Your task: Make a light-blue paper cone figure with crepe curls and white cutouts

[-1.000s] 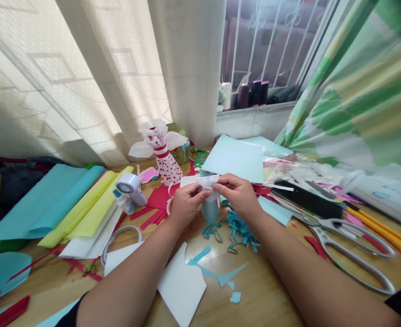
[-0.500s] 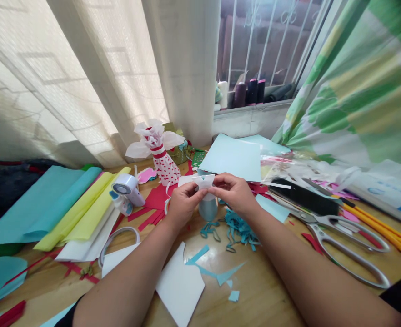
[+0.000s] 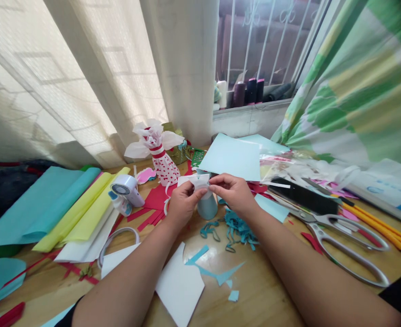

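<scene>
White paper (image 3: 194, 180) is the star here, pinched up at the top of a pale blue cone (image 3: 207, 208) that stands on the desk (image 3: 262, 295). The left hand (image 3: 183, 206) and right hand (image 3: 233, 193) come in from either side, and the fingers (image 3: 217, 180) of both are clamped on the paper, so they're together, not apart. Can't quite tell where the paper meets the cone, since the fingers cover it.

Tip from me: with a pinch this small, I'd keep the grip light and near the edge so the paper doesn't crumple. That cone looks like it could tip, too, so go easy on it.

Just in front sit tangled blue scraps (image 3: 236, 231), with red paper (image 3: 157, 197) to the left. Behind are a pale blue sheet (image 3: 229, 156) and a red-dotted paper figure (image 3: 162, 163). Big scissors (image 3: 343, 245) lie off to the right, and a white offcut (image 3: 180, 288) lies near the front.
</scene>
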The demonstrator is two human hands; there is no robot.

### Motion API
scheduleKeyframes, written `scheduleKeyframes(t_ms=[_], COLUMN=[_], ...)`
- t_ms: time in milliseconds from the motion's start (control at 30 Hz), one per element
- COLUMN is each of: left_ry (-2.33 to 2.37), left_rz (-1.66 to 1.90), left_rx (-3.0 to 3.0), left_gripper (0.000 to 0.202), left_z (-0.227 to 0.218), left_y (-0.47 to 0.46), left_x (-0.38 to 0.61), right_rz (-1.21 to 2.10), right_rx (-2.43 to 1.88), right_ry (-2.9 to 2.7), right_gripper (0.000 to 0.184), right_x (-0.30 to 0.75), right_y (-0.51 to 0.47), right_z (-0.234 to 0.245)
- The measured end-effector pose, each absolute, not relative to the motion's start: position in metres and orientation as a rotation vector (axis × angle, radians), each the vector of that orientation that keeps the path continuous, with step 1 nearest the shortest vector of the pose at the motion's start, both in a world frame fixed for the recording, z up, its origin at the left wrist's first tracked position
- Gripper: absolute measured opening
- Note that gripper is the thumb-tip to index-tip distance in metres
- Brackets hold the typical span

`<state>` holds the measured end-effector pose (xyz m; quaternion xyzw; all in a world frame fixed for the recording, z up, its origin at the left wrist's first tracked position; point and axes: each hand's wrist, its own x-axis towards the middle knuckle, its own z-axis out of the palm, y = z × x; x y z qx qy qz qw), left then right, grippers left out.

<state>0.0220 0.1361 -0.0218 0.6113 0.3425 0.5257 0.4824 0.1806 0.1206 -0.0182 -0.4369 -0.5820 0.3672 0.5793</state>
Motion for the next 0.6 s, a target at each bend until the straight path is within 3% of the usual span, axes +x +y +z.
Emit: scheduleKeyframes(t_ms=[233, 433, 600], left_ry=[0.801, 0.78, 0.778], left_rz=[1.266, 1.259, 1.257], left_rx=[1.484, 1.488, 1.487], left_gripper=[0.03, 0.028, 0.027], left_z=[-0.02, -0.02, -0.021], left_y=[0.134, 0.133, 0.133], left_x=[0.025, 0.026, 0.026], right_rz=[0.864, 0.833, 0.832], right_rx=[-0.937, -0.933, -0.941], right_ry=[-1.34, -1.246, -1.187], right_gripper=[0.037, 0.015, 0.013], right_x=[0.179, 0.172, 0.17], right_y=[0.114, 0.115, 0.116], right_z=[-0.01, -0.003, -0.002])
